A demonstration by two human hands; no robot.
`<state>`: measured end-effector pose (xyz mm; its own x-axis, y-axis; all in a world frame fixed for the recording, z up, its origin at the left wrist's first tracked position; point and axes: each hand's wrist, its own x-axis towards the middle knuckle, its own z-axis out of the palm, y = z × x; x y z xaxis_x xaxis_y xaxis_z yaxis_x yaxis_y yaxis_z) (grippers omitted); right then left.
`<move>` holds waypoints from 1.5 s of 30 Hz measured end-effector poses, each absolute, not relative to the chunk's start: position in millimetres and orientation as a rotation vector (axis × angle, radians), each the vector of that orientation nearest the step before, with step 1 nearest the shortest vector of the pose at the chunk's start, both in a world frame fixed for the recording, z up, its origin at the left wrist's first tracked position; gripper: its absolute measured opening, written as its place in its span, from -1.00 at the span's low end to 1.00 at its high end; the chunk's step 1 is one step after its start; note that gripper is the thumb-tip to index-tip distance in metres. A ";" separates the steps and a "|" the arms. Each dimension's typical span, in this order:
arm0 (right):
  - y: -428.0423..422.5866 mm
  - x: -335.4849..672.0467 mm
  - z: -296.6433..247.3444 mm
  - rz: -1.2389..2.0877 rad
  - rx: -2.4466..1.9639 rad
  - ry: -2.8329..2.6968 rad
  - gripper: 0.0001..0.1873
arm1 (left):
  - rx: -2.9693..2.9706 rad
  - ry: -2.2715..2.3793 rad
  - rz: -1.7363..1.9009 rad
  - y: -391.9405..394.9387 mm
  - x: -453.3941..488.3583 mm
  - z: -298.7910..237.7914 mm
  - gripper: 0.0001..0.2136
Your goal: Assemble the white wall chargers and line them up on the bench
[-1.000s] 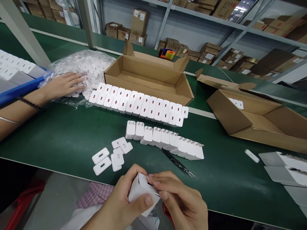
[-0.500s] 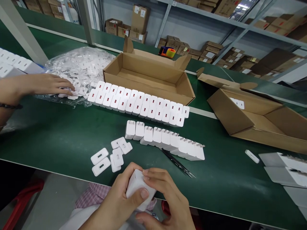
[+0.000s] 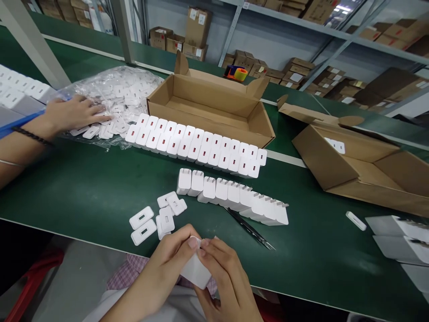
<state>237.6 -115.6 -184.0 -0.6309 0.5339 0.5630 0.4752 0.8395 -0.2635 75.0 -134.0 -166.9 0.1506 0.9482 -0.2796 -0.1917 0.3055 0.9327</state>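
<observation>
A white charger (image 3: 198, 271) is held between my two hands at the table's front edge. My left hand (image 3: 174, 252) grips it from the left, its thumb pressed on the top end. From the right, my right hand (image 3: 225, 268) closes round it, fingertips at the same end. The fingers hide that end. Left of my hands lie several loose white slotted cover plates (image 3: 143, 232). Beyond them stands a row of white chargers with metal prongs up (image 3: 221, 191), and black tweezers (image 3: 251, 229) lie by that row.
Behind is a double row of white chargers with red ports (image 3: 193, 145). A plastic bag of white covers (image 3: 132, 91) lies at left, another person's hand (image 3: 75, 111) on it. Cardboard boxes (image 3: 214, 117) stand open; a white piece (image 3: 355, 221) lies at right.
My left thumb has moved up to the charger's top end, and my right hand has closed in round it. The other person's hand has shifted up and right over the bag.
</observation>
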 end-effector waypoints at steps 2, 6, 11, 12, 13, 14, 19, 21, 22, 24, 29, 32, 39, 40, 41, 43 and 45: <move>-116.1 239.9 -183.2 0.107 -0.725 -2.395 -0.51 | 0.845 1.111 1.031 -133.3 75.4 -168.7 -0.66; -117.9 241.4 -179.3 0.342 -0.722 -2.400 -0.49 | 0.749 1.113 1.062 -133.7 77.2 -171.6 -0.77; -116.1 240.9 -172.7 0.759 -0.822 -2.180 -0.40 | 0.690 1.063 1.053 -136.4 77.5 -172.2 -0.66; -115.2 241.1 -171.5 0.795 -0.837 -2.099 -0.43 | 0.729 1.043 1.059 -137.0 77.2 -172.1 -0.61; -114.4 241.3 -170.4 0.836 -0.854 -2.009 -0.48 | 0.777 1.006 1.068 -137.3 76.7 -172.0 -0.57; -113.8 241.3 -169.4 0.883 -0.877 -1.921 -0.53 | 0.823 0.959 1.073 -137.5 76.2 -171.7 -0.54; -114.4 236.9 -166.7 1.050 -0.962 -1.683 -0.63 | 0.796 0.759 1.039 -135.7 71.7 -168.2 -0.44; -115.0 234.5 -166.4 1.050 -0.967 -1.670 -0.64 | 0.784 0.721 1.031 -135.5 69.4 -167.2 -0.39; -115.1 234.2 -166.1 1.044 -0.965 -1.678 -0.63 | 0.794 0.720 1.037 -135.9 68.3 -167.0 -0.38; -114.2 236.7 -164.3 1.045 -0.950 -1.715 -0.59 | 0.834 0.750 1.054 -137.7 65.7 -167.5 -0.42; -107.4 255.4 -150.8 1.305 -0.879 -1.836 -0.76 | 1.064 0.886 0.986 -144.0 57.2 -171.2 -0.61; -103.5 263.2 -143.5 1.373 -0.963 -1.994 -0.92 | 1.193 1.044 0.800 -145.8 52.2 -171.4 -0.62; -104.8 266.9 -143.4 1.347 -1.013 -2.049 -0.86 | 1.167 1.150 0.573 -145.3 47.8 -167.4 -0.32; -105.8 267.1 -142.9 1.334 -1.018 -2.080 -0.85 | 1.170 1.135 0.577 -145.0 47.9 -167.6 -0.31; -106.9 267.2 -142.3 1.312 -1.025 -2.113 -0.84 | 1.165 1.120 0.579 -144.6 48.2 -167.8 -0.30; -109.0 267.3 -141.0 1.254 -1.030 -2.148 -0.83 | 1.135 1.095 0.603 -143.7 49.7 -168.1 -0.28; -109.2 269.0 -139.0 1.189 -1.009 -2.116 -0.82 | 1.080 1.112 0.704 -142.7 51.6 -168.0 -0.29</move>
<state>269.0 -109.2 -139.0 -0.5958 0.8001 0.0700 0.3562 0.3413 -0.8699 51.6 -142.7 -168.0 0.3239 0.8788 -0.3504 0.0590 0.3509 0.9345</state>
